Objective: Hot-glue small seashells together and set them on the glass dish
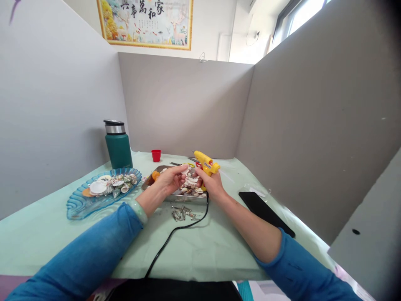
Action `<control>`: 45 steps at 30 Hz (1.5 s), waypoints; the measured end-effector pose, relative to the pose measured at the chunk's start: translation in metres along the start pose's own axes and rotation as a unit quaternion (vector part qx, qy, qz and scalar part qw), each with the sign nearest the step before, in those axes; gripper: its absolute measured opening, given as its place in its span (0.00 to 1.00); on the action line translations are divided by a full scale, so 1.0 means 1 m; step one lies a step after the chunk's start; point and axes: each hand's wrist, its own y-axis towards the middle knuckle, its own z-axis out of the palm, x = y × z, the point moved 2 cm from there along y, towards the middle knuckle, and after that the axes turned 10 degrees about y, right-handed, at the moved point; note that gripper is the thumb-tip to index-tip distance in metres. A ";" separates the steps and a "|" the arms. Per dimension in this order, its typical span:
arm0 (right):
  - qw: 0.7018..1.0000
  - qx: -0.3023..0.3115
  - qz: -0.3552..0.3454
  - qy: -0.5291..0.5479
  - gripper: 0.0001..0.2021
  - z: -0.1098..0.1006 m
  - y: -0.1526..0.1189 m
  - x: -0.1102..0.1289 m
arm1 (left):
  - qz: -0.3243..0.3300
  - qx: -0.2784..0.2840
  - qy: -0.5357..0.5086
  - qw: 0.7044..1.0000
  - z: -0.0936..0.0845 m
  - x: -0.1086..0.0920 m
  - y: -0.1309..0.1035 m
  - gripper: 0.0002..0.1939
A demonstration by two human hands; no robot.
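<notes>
My right hand (213,184) is wrapped round the grip of a yellow hot glue gun (204,160), whose nozzle points up and away to the left. A black cord (172,232) runs from its handle to the table's front edge. The fingers of my left hand (169,180) pinch a small pale shell-like piece (187,170), close to the gun; its exact shape is hard to make out. Both hands are above a metal tray (194,198) of small shells (191,182), partly hidden by them. Several small metal clips (181,214) lie in front of the tray.
At left, a blue scalloped plate (78,211) bears shells and pale discs. Behind it stands a green bottle (119,149). A red cup (156,156) and scissors (176,164) are at the back. A black flat object (266,214) lies right. Grey panels (184,100) enclose the table.
</notes>
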 end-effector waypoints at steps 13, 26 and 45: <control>1.000 -0.004 -0.001 0.005 0.15 0.001 -0.001 0.002 | -0.005 -0.029 -0.028 0.999 0.001 -0.001 0.000 0.03; 1.000 -0.008 0.002 -0.002 0.15 0.000 0.000 0.001 | 0.024 0.017 0.000 1.000 0.000 -0.001 0.000 0.07; 0.997 0.021 -0.017 -0.076 0.14 -0.004 0.000 -0.003 | 0.131 -0.024 0.120 0.984 -0.001 -0.001 0.002 0.14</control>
